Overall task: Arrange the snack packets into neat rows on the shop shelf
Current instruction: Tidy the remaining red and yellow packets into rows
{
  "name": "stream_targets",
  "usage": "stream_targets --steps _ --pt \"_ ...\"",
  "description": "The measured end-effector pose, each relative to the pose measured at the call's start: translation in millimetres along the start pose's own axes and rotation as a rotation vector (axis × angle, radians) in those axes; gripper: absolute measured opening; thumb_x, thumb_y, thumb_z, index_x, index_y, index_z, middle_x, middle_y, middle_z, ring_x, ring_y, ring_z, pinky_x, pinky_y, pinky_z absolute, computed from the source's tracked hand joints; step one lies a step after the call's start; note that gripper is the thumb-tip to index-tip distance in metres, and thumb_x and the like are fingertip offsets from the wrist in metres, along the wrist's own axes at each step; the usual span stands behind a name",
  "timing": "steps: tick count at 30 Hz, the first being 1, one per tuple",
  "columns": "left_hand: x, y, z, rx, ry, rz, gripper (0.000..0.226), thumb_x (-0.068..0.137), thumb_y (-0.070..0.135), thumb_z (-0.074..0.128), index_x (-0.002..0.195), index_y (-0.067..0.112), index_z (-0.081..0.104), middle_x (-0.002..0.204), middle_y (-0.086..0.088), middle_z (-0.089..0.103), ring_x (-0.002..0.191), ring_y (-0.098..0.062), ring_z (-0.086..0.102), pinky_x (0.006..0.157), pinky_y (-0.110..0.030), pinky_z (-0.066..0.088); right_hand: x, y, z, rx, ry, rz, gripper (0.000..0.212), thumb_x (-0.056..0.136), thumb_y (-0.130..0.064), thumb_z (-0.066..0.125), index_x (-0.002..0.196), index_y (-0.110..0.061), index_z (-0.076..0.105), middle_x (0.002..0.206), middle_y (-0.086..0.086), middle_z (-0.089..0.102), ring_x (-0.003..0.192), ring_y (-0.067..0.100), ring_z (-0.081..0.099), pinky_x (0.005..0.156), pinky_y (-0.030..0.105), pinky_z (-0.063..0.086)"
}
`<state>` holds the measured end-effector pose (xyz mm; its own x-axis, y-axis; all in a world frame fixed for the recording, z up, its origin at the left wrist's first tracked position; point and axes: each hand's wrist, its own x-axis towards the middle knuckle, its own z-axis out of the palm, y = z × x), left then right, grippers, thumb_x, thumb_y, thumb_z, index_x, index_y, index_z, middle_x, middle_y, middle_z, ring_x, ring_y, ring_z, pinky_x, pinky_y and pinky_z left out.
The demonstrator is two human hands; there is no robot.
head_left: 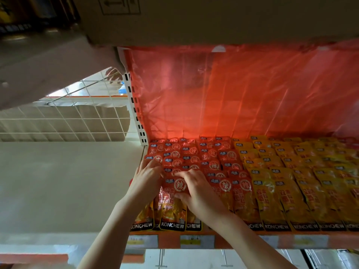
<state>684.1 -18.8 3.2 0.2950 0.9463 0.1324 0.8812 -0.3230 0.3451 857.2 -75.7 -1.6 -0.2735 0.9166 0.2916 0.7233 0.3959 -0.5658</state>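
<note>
I am gripping a red packet [174, 186] marked KONCHEW with my right hand [196, 191]; my left hand [146, 176] is pressing flat on neighbouring red packets [194, 158]; yellow packets [291, 181] are lining the shelf [242, 240].

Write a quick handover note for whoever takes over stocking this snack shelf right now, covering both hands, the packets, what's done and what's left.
Left hand: fingers on the red packets at the shelf's left end.
Right hand: grips the front red packet, thumb under, fingers on top.
Yellow packets fill the shelf to the right of the red ones.
Done: yellow rows look orderly; right-hand red rows mostly lined up.
Left: seat the held packet, straighten the leftmost red rows.
</note>
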Motion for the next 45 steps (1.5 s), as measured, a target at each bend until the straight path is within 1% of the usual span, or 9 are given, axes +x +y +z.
stream_targets --steps 7,12,18,23,28,32,35,40,45 --pt "15 2 3 -0.117 0.006 -0.109 0.016 0.086 0.008 0.059 0.096 0.013 0.07 0.122 -0.002 0.058 0.124 -0.027 0.033 0.102 -0.038 0.032 7 -3 -6 -0.087 0.052 -0.093 0.045 0.081 -0.02 0.07 0.123 -0.014 0.052 0.111 -0.004 0.055 0.108 0.013 0.047 0.098 0.027 0.04" --pt "23 -4 -8 -0.422 -0.087 -0.204 0.003 0.081 0.008 0.068 0.079 0.009 0.071 0.089 -0.004 0.064 0.091 -0.026 0.061 0.08 -0.036 0.051 13 -3 -1 -0.126 -0.008 -0.151 0.045 0.082 -0.028 0.069 0.122 -0.015 0.052 0.108 -0.004 0.057 0.103 0.013 0.047 0.091 0.028 0.04" --pt "26 -8 -22 -0.575 -0.185 -0.255 0.008 0.079 0.013 0.072 0.074 0.019 0.072 0.081 -0.003 0.069 0.076 -0.022 0.067 0.069 -0.034 0.057 15 2 6 -0.133 -0.094 -0.095 0.049 0.084 -0.033 0.066 0.127 -0.015 0.053 0.117 -0.003 0.057 0.112 0.017 0.045 0.097 0.031 0.032" --pt "28 -2 -25 -0.37 -0.129 -0.157 0.016 0.084 0.011 0.067 0.098 0.014 0.072 0.101 -0.004 0.069 0.086 -0.014 0.063 0.07 -0.02 0.049 10 2 7 -0.296 -0.105 -0.086 0.051 0.089 -0.044 0.047 0.135 -0.023 0.046 0.121 -0.001 0.051 0.116 0.022 0.044 0.101 0.04 0.036" --pt "1 16 -25 -0.277 0.056 -0.015 0.023 0.081 0.016 0.071 0.103 0.02 0.069 0.111 0.005 0.064 0.103 -0.013 0.058 0.091 -0.034 0.049 -8 11 -9 -0.237 0.113 0.096 0.038 0.089 -0.023 0.053 0.127 -0.017 0.053 0.119 -0.001 0.055 0.115 0.016 0.049 0.098 0.036 0.046" --pt "-26 40 -15 -0.179 0.003 0.123 0.031 0.086 0.022 0.064 0.116 0.025 0.062 0.118 0.012 0.057 0.111 -0.008 0.048 0.096 -0.019 0.036 -24 23 -22 -0.34 0.042 0.176 0.053 0.086 -0.051 0.048 0.128 -0.019 0.049 0.122 -0.004 0.052 0.117 0.018 0.046 0.099 0.037 0.042" --pt "-42 51 0 -0.047 -0.018 0.221 0.032 0.083 0.024 0.067 0.115 0.025 0.062 0.118 0.01 0.057 0.113 -0.011 0.049 0.1 -0.028 0.042 -28 22 -23 -0.447 -0.004 0.182 0.069 0.079 -0.068 0.038 0.128 -0.021 0.05 0.124 -0.003 0.053 0.117 0.02 0.048 0.094 0.04 0.043" --pt "-58 60 11 0.069 -0.07 0.255 0.05 0.055 0.018 0.087 0.1 0.023 0.065 0.105 0.005 0.063 0.095 -0.015 0.064 0.072 -0.03 0.058 -21 23 -24 -0.488 -0.085 0.186 0.069 0.071 -0.066 0.058 0.124 -0.021 0.055 0.124 -0.002 0.054 0.114 0.024 0.051 0.089 0.042 0.044" --pt "-61 65 13 -0.033 -0.065 0.264 0.037 0.072 0.003 0.068 0.107 0.014 0.061 0.106 -0.004 0.059 0.087 -0.021 0.065 0.06 -0.034 0.059 -16 27 -30 -0.422 -0.152 0.136 0.055 0.087 -0.044 0.058 0.137 -0.026 0.044 0.139 -0.008 0.04 0.129 0.019 0.031 0.104 0.039 0.025"
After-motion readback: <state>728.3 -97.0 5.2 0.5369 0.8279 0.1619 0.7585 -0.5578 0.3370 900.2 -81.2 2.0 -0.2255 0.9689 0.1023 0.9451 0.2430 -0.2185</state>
